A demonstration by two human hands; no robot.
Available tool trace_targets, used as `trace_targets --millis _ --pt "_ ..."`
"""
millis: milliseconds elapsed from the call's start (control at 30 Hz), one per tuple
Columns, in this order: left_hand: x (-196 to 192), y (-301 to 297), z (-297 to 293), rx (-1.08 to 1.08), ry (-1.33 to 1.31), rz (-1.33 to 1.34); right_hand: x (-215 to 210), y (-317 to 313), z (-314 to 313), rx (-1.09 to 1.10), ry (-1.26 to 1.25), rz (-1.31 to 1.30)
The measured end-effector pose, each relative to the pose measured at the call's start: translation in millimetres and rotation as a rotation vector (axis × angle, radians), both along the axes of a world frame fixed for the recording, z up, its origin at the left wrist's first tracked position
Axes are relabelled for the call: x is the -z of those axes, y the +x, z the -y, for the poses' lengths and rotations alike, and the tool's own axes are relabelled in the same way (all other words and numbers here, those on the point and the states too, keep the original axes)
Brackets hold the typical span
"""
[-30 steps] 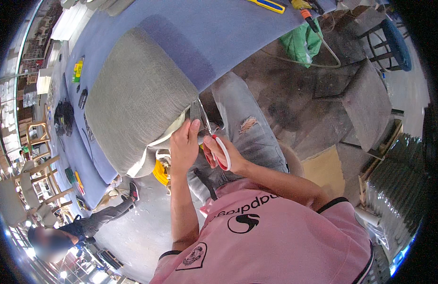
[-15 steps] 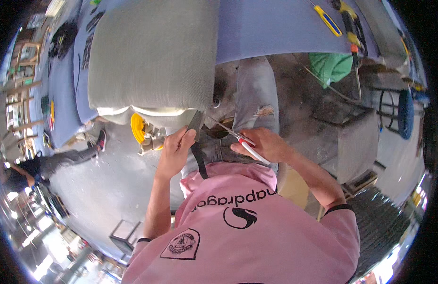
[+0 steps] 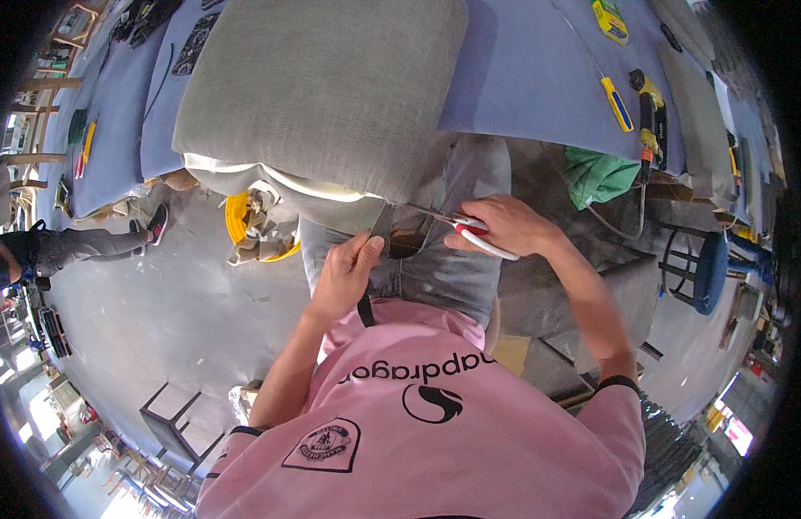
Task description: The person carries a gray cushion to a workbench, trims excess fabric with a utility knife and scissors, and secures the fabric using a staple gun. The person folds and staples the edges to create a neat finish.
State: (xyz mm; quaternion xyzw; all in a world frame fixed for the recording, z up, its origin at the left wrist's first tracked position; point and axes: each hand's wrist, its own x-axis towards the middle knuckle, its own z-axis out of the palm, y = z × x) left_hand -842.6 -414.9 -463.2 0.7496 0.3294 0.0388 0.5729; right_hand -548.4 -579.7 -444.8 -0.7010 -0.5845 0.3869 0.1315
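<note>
Blue cloth covers the worktop [image 3: 539, 78], and a grey cushion [image 3: 323, 95] lies across its near edge, white lining [image 3: 318, 186] showing along the cushion's near side. Just below the cushion's near right corner, the left hand [image 3: 344, 272] is closed, thumb and fingers pinching a dark grey strip [image 3: 381, 227]. To the right of that corner, the right hand [image 3: 509, 227] is curled around the scissors [image 3: 483, 240], their blades pointing left toward it; whether the tips touch cloth cannot be told. Toward the worktop's right edge lie a yellow-and-blue screwdriver [image 3: 617, 104] and a yellow-and-black tool [image 3: 650, 112].
</note>
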Motion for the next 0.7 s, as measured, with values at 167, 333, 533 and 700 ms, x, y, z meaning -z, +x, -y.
trace_targets --millis 167,333,533,700 --pt "0.2 -0.6 1.7 -0.034 -0.011 0.009 9.7 -3.4 -9.7 -0.030 -0.083 -0.015" --pt "38.1 -118.5 -38.0 -0.129 0.224 -0.121 12.7 -16.7 33.9 0.080 0.166 0.025" --pt "3.4 -173.5 -105.6 -0.376 1.036 -0.461 -40.1 55.4 67.3 0.517 0.364 0.104" --pt "32.1 -27.3 -28.0 0.145 1.083 0.090 -33.6 128.9 33.0 0.752 0.518 0.667"
